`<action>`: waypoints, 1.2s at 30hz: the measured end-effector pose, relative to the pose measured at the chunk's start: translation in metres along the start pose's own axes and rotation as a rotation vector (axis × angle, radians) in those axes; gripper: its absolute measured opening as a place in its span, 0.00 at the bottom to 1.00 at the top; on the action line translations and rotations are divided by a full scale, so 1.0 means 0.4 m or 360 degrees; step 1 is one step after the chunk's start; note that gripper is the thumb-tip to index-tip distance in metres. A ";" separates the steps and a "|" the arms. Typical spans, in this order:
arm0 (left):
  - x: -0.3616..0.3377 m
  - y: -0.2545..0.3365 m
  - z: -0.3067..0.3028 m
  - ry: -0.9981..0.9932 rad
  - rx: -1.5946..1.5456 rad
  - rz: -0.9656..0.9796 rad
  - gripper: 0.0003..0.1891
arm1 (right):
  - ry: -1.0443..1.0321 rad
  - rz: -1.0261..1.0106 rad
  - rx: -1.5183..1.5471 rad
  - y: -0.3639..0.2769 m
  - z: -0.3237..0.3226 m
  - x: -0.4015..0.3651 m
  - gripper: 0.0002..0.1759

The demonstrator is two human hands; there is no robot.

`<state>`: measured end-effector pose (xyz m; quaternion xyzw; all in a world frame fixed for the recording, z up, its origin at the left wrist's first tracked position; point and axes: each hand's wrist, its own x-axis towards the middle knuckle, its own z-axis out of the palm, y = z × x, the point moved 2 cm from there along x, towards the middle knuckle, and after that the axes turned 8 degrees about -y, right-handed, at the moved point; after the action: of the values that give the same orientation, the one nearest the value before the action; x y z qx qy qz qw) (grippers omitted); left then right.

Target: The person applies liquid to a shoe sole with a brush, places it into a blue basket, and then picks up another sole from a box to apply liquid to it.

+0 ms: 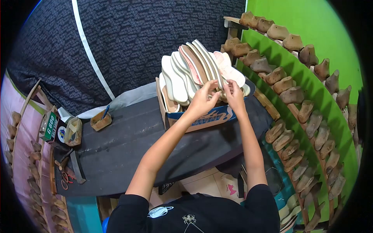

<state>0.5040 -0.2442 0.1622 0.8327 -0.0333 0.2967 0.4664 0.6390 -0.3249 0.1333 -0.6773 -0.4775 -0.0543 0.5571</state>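
A cardboard box with blue print stands on the dark table, filled with shoe insoles standing on edge, white, brown and pinkish. My left hand is at the box's front edge, its fingers curled against the lower ends of the striped upright insoles. Just to its right, my right hand has thumb and fingers at the lower end of the rightmost of these insoles. A wider pale insole leans behind my right hand. The fingertips of both hands are partly hidden among the insoles.
On the dark table, a small wooden container holds a blue tool. Further left are a green-and-black can, another container, red-handled scissors and a dark block. Racks of wooden shoe lasts line the right wall.
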 end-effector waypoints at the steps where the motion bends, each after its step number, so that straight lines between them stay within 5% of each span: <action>1: 0.002 0.000 -0.003 -0.0007 0.0004 0.0001 0.21 | 0.0050 0.0048 0.0050 -0.007 0.000 0.000 0.18; 15: -0.006 -0.010 -0.021 0.0000 -0.0084 0.0021 0.22 | -0.0011 0.0263 0.0153 0.055 0.015 0.051 0.28; 25: -0.007 -0.001 -0.039 -0.0044 -0.0561 -0.0037 0.23 | -0.0069 0.0741 0.1201 0.010 -0.019 0.038 0.22; 28: -0.010 0.029 -0.058 -0.0041 -0.0797 -0.0106 0.24 | 0.0031 0.0686 0.1269 -0.012 -0.025 0.016 0.21; 36: -0.044 0.102 -0.181 0.0256 -0.1325 -0.0062 0.26 | 0.0318 -0.0138 0.0983 -0.151 -0.005 -0.084 0.25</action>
<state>0.4424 -0.2136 0.2120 0.5479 -0.0980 0.3132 0.7695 0.5789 -0.3509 0.1561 -0.4466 -0.4427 0.0033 0.7775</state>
